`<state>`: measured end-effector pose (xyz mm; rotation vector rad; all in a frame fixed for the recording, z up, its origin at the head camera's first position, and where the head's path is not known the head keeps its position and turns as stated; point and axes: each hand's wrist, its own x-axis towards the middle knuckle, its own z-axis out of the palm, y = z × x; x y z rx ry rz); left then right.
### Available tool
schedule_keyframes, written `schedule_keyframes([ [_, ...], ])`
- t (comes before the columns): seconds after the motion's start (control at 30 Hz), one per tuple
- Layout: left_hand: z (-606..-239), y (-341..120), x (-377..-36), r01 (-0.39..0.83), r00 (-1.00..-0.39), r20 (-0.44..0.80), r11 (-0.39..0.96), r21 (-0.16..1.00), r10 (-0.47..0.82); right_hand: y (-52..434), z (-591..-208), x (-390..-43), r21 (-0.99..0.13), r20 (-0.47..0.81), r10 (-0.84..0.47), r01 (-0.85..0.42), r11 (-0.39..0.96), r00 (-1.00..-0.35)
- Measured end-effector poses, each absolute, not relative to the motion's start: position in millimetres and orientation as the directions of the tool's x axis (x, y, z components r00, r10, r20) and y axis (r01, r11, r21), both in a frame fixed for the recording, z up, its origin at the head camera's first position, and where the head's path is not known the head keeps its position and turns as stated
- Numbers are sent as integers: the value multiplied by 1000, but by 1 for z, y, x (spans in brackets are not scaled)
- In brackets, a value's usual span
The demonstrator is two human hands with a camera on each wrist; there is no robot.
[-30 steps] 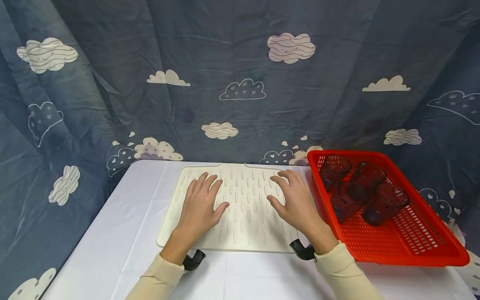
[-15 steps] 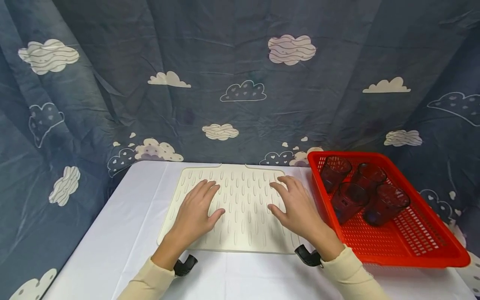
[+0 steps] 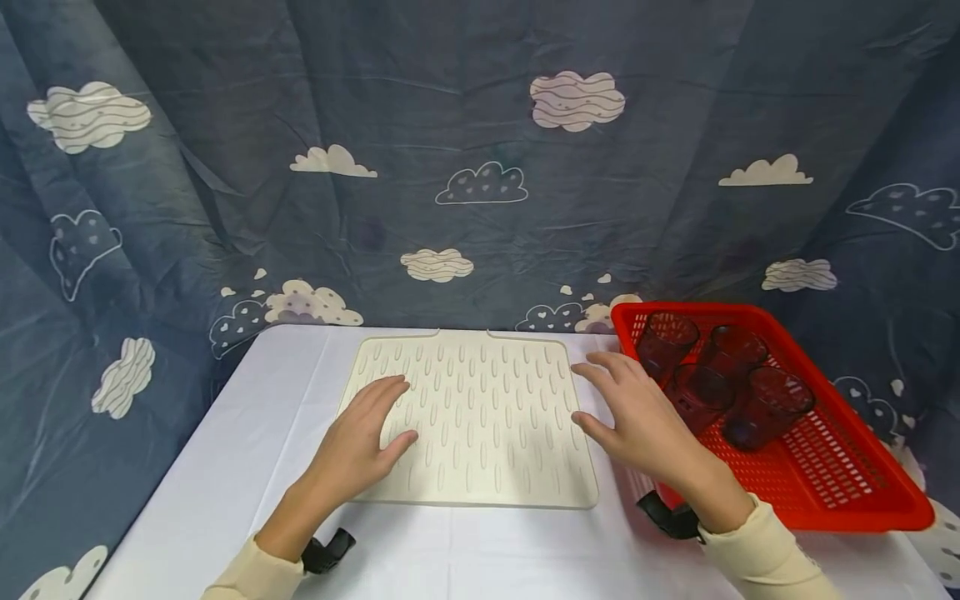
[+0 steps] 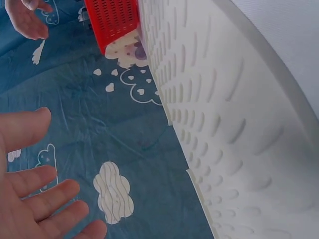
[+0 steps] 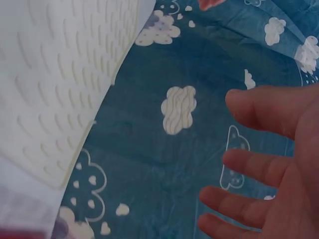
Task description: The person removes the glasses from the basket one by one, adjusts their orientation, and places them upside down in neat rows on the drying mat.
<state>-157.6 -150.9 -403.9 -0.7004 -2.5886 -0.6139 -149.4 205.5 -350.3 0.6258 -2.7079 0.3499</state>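
A cream ridged drying mat [image 3: 480, 417] lies flat on the white-covered table, raised oblong bumps in rows across it. My left hand [image 3: 356, 446] hovers above the mat's left side, fingers relaxed and thumb spread, holding nothing. Over the mat's right edge, close to the red basket [image 3: 795, 492], is my right hand [image 3: 637, 412], fingers loosely bent with nothing in them. Several dark see-through glasses [image 3: 772, 400] stand and lean together in the basket's far left part. Both wrist views show spread fingers with no object between them; the mat [image 4: 214, 99] fills the left wrist view's right side.
The basket takes up the table's right side, its near left wall partly behind my right forearm. A dark blue curtain [image 3: 480, 233] with cloud prints hangs right behind the table's [image 3: 225, 467] far edge. A black wrist strap piece [image 3: 327, 552] sits under each wrist.
My left hand has drawn back left and toward me. The right hand has shifted right toward the basket, so the hands are farther apart. Mat, basket and glasses stay in place.
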Motion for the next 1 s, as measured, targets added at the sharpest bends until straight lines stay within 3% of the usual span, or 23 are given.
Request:
schedule_keyframes([
  [0.4,-406,-170,-149,516,-825,434,796,317,362,232,-325,-140,-133,303,-424,-478,868,-854],
  [0.73,-411,-182,-146,497,-841,424,789,362,336,270,-311,-141,-186,207,-341,-379,906,-917],
  [1.0,-417,-193,-146,446,-878,373,797,407,301,304,-307,-148,-183,225,-333,-376,909,-916],
])
